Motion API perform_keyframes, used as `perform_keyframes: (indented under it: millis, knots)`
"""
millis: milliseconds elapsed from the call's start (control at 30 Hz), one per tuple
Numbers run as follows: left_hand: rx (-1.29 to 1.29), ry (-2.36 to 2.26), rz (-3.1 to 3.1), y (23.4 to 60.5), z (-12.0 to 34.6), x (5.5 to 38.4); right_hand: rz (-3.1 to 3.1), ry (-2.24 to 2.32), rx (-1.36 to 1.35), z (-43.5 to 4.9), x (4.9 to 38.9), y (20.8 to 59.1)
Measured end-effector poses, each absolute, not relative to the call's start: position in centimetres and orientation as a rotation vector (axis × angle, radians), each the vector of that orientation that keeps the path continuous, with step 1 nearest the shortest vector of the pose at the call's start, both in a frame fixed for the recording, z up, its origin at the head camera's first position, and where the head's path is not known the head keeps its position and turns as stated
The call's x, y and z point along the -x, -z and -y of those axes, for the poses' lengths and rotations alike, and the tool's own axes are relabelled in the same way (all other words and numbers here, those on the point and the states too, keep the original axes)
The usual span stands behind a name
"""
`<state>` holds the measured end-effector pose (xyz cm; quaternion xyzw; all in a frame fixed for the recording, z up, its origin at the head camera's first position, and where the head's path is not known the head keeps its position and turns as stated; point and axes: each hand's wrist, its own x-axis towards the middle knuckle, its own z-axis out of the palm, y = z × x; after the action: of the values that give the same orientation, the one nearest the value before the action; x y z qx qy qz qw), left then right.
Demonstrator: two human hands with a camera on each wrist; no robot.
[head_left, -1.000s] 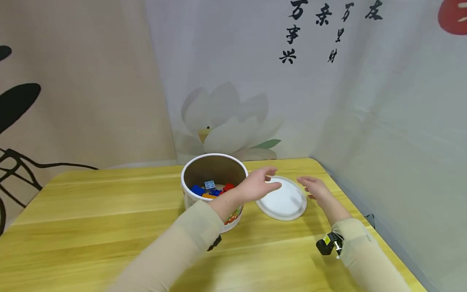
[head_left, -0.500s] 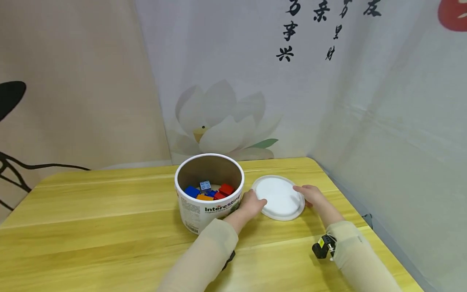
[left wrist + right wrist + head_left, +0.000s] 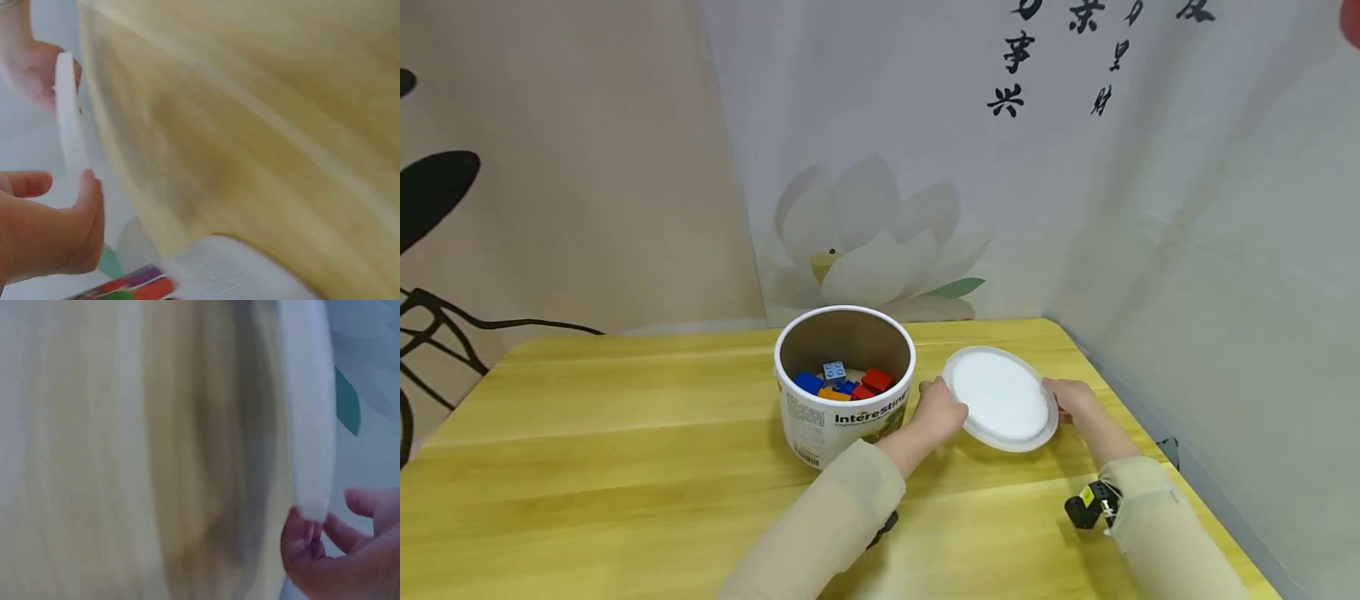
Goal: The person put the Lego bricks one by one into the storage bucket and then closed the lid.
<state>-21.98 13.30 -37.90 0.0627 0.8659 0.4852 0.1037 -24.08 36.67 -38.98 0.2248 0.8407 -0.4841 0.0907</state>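
A round white lid (image 3: 998, 398) is held in both hands above the table, to the right of a white bucket (image 3: 820, 429). My left hand (image 3: 938, 412) grips the lid's left rim, close beside the bucket; the left wrist view shows the rim between its thumb and fingers. On the opposite side, my right hand (image 3: 1072, 402) holds the right rim, with fingers (image 3: 299, 540) curled at the edge in the right wrist view. The bucket stands upright without a cover. Inside lie several toy building blocks (image 3: 833, 373) in blue, red, orange and light blue.
The wooden table (image 3: 625, 450) ends at the right beside a pale curtain (image 3: 1247, 275). Another curtain with a printed lotus (image 3: 880, 242) hangs behind it. A dark wire-like frame (image 3: 430, 333) stands beyond the left edge.
Both hands have come down to the lid and taken hold of its rim. The lid has risen off the table and tilts slightly. The bucket stays put.
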Motion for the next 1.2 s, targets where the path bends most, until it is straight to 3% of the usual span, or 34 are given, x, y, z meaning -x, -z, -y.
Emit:
perform_keyframes:
  millis: [233,633,1200]
  knots:
    - [-0.325,-1.580,-2.524,33.9,-12.6,21.2,-2.391,1.657,-0.425,-37.9,23.6,36.0]
    - [-0.338,-1.738,-2.541,27.8,-7.1,21.2,-2.145,2.001,-0.103,-34.3,24.2,29.7]
    - [-0.687,-1.471,-2.923,28.2,4.4,22.4,-1.973,2.055,0.177,-26.1,23.8,26.1]
